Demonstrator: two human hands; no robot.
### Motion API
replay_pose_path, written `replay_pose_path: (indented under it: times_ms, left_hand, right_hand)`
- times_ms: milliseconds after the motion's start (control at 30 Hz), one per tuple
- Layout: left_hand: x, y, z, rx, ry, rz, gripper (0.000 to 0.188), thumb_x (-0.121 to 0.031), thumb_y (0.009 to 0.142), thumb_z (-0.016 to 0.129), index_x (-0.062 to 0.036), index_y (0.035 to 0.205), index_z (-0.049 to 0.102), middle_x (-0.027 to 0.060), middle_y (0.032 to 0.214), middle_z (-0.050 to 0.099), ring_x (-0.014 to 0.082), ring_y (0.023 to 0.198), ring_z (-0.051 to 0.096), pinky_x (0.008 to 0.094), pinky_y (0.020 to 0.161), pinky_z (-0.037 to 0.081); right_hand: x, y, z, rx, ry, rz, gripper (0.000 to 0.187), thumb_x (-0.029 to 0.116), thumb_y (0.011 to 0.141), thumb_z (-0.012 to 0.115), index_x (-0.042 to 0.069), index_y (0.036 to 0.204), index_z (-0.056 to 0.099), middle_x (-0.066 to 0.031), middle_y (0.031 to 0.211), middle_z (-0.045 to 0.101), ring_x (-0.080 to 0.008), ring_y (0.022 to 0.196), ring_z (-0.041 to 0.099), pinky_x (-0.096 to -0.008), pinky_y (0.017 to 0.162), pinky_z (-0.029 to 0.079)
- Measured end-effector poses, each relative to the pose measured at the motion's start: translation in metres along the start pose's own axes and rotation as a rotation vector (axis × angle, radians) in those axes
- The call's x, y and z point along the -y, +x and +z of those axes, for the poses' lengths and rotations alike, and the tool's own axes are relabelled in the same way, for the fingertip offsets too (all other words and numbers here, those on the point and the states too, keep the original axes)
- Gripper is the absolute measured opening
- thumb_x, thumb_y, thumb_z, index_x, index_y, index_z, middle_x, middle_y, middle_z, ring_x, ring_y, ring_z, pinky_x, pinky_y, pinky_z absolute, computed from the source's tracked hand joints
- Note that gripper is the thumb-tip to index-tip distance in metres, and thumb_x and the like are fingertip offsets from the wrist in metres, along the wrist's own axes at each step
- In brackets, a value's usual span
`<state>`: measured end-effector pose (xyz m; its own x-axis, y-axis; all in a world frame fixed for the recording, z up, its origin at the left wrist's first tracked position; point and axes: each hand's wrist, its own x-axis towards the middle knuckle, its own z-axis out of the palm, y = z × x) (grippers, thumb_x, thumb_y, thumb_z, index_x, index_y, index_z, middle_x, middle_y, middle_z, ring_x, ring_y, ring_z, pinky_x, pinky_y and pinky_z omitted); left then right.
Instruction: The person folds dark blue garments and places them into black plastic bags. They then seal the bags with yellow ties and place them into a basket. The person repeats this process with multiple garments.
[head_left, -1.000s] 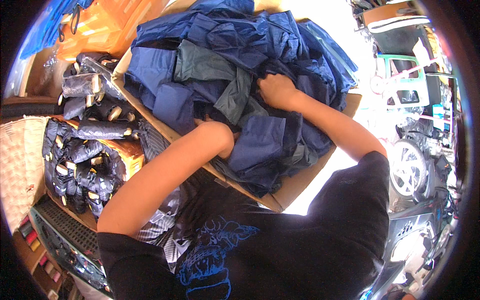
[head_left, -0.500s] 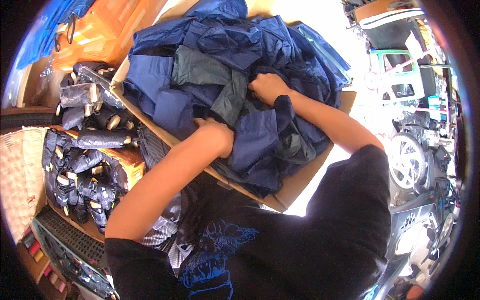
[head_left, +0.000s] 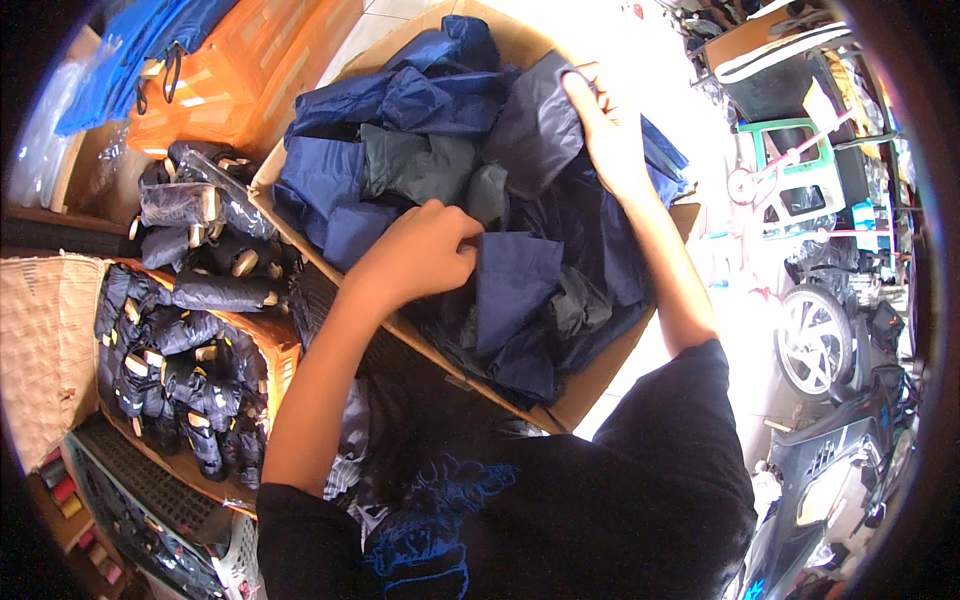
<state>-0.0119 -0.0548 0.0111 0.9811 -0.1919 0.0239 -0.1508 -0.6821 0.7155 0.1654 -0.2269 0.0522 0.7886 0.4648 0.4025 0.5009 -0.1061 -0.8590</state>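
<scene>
A blue line drawing (head_left: 420, 560) marks the black T-shirt (head_left: 600, 500) of a person working over an open cardboard box (head_left: 590, 392) heaped with thin, creased cloth, mostly navy. In the right hand (head_left: 605, 115), a smooth, faintly shiny dark cloth (head_left: 540, 130) is gripped between the thumb in front and the fingers behind, raised above the heap toward the box's far right edge. The left hand (head_left: 425, 250) is curled over the heap, inside the box's near left edge, its fingertips at the upper corner of a flat, squarish navy cloth (head_left: 515, 285); whether they pinch it cannot be told. A crumpled grey-green cloth (head_left: 415, 165) lies beyond that hand, toward the box's left corner. Half a second ago both hands were down among the folds; the right has since come up and away with the dark cloth, and the left sits higher on the heap. Outside the box's left corner, black rolled bundles (head_left: 220, 290) with pale ends lie piled beside a woven basket (head_left: 45, 345). Well off to the right are a spoked wheel (head_left: 815, 340) and a green-rimmed stool (head_left: 795, 185).
</scene>
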Motion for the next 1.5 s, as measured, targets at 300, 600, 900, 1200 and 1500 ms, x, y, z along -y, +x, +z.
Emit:
replay_pose_path:
  times_ms: [300, 600, 900, 1200, 1500]
  left_hand:
    - [-0.047, -0.008, -0.039, -0.729, -0.223, -0.049, 0.032, -0.01, 0.082, 0.072, -0.0004, 0.11, 0.06, 0.0047, 0.096, 0.065, 0.0122, 0.078, 0.061, 0.0239, 0.07, 0.046]
    - [-0.058, -0.161, -0.051, -0.323, -0.389, -0.302, 0.015, 0.001, 0.081, 0.069, 0.0034, 0.093, 0.06, 0.0085, 0.078, 0.063, 0.0112, 0.071, 0.061, 0.0222, 0.065, 0.044]
    - [-0.045, -0.216, -0.008, -0.118, -0.044, -0.508, 0.013, -0.006, 0.081, 0.067, 0.0007, 0.092, 0.064, 0.0151, 0.082, 0.063, 0.0321, 0.074, 0.059, 0.0407, 0.068, 0.046]
    - [0.006, 0.033, 0.012, 0.278, 0.229, 0.095, 0.039, -0.033, 0.093, 0.052, -0.0123, 0.125, 0.058, 0.0148, 0.131, 0.054, 0.0399, 0.125, 0.043, 0.047, 0.105, 0.036]
    - [0.032, 0.032, 0.025, 0.855, 0.737, -0.373, 0.05, -0.031, 0.09, 0.049, -0.0078, 0.134, 0.054, 0.0108, 0.152, 0.034, 0.0377, 0.146, 0.005, 0.0666, 0.11, 0.01]
  right_hand:
    - [0.022, -0.016, 0.022, 0.557, 0.889, 0.196, 0.016, 0.013, 0.1, 0.05, 0.004, 0.113, 0.053, -0.0037, 0.101, 0.063, -0.0107, 0.095, 0.062, -0.0263, 0.083, 0.051]
    - [-0.068, -0.069, 0.033, 1.056, -0.346, -0.117, 0.03, 0.027, 0.092, 0.055, -0.001, 0.1, 0.062, -0.0231, 0.093, 0.063, -0.0381, 0.091, 0.063, -0.0458, 0.08, 0.05]
    - [-0.02, -0.074, 0.052, 1.98, -0.768, 0.241, 0.033, 0.018, 0.08, 0.056, -0.002, 0.104, 0.066, -0.0226, 0.105, 0.066, -0.0366, 0.101, 0.062, -0.0459, 0.085, 0.049]
    - [-0.062, -0.071, 0.05, 1.883, -0.605, 0.17, 0.029, 0.013, 0.08, 0.053, 0.0, 0.103, 0.063, -0.0224, 0.098, 0.066, -0.0348, 0.096, 0.063, -0.0453, 0.079, 0.047]
    - [-0.08, -0.09, 0.042, 1.231, -0.943, 0.247, 0.034, 0.021, 0.085, 0.055, 0.0, 0.111, 0.062, -0.0271, 0.125, 0.055, -0.0445, 0.097, 0.062, -0.0489, 0.087, 0.05]
